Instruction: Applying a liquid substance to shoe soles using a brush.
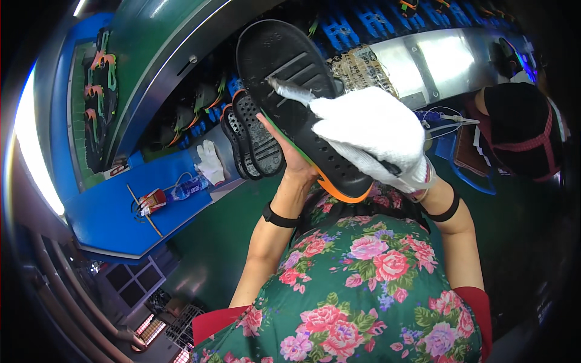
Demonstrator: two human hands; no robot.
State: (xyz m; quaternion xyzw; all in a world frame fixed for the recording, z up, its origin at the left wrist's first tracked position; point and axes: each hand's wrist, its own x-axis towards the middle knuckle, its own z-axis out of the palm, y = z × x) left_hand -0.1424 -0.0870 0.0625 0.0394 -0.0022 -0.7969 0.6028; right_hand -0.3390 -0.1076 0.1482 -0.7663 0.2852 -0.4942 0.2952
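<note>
A large black shoe sole [281,60] with an orange and green edge is held up in front of me, tilted, its inner face toward me with grooves and rows of small holes. My bare left hand [292,154] grips its left edge from beneath. My right hand [375,133], in a white knitted glove, is closed around a slim, pale brush-like tool [293,92]. The tool's dark tip touches or hovers just over the sole's upper grooved part; I cannot tell which. Its handle is mostly hidden in the glove.
More black soles [260,139] stand beside my left hand. A blue table [109,212] at left bears a white glove [210,162], a bottle [187,189] and a red container [154,201]. Soles lie on the conveyor [417,60] ahead. Another person [514,127] is at right.
</note>
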